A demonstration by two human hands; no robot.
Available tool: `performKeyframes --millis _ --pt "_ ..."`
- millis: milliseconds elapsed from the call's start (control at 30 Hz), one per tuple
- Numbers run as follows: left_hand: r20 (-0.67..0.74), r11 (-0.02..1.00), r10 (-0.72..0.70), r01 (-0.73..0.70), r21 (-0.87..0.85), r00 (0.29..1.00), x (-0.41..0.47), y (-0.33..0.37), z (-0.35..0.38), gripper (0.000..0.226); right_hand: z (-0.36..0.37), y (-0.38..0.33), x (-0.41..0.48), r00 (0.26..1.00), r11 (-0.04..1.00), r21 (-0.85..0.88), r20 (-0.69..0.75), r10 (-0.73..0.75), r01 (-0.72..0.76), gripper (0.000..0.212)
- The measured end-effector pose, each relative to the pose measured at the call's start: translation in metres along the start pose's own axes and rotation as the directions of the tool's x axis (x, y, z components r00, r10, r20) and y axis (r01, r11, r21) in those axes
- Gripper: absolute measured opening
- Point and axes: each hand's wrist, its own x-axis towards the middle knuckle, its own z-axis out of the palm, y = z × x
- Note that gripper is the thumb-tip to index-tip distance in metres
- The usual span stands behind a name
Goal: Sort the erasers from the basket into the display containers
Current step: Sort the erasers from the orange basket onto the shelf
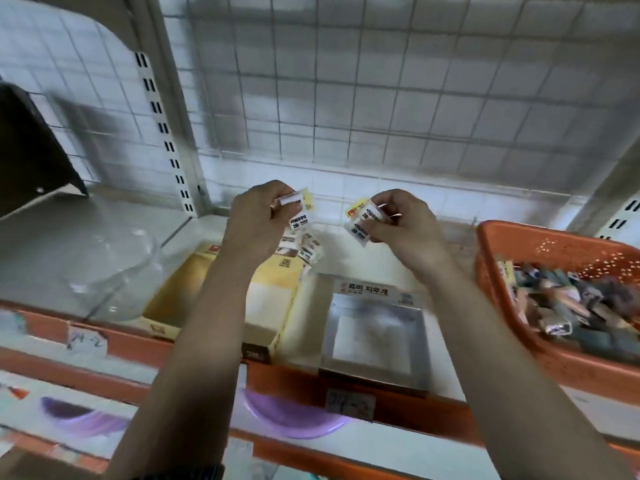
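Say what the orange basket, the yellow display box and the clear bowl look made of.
The orange basket: moulded plastic, matte, by its perforated wall and thick rim. The yellow display box: probably printed cardboard, by its thin folded walls. The clear bowl: see-through with glints; glass or plastic, unclear.

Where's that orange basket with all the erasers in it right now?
In the head view, the orange basket sits on the shelf at the far right, just right of the silver display box.
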Motion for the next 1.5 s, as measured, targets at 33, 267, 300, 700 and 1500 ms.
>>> performKeyframes --millis 33,267,300,700,1500 --pt "0.001 1.000 -0.018 0.018 -0.010 1.000 0.000 -0.008 -0.005 0.007 0.009 0.001 0.003 1.000 1.000 0.023 0.012 0.018 -0.018 0.024" --pt "0.011 0.996 -0.094 0.094 -0.007 0.995 0.007 -0.057 -0.044 0.003 0.081 0.006 0.029 0.988 0.990 0.008 0.073 0.140 -0.141 0.025" --pt "0.019 0.995 -0.098 0.098 -0.017 0.995 0.008 -0.061 -0.047 0.002 0.088 0.007 0.033 0.985 0.988 -0.010 0.073 0.155 -0.155 0.025" --pt "0.078 0.995 -0.077 0.082 -0.065 0.994 0.018 -0.088 -0.045 0.009 0.117 0.011 0.052 0.955 0.938 -0.276 0.149 0.256 -0.208 0.021" --pt "0.330 0.974 -0.175 0.115 0.195 0.928 0.043 -0.090 -0.028 0.022 0.082 0.023 0.027 0.993 0.960 -0.262 0.037 0.112 -0.099 0.009"
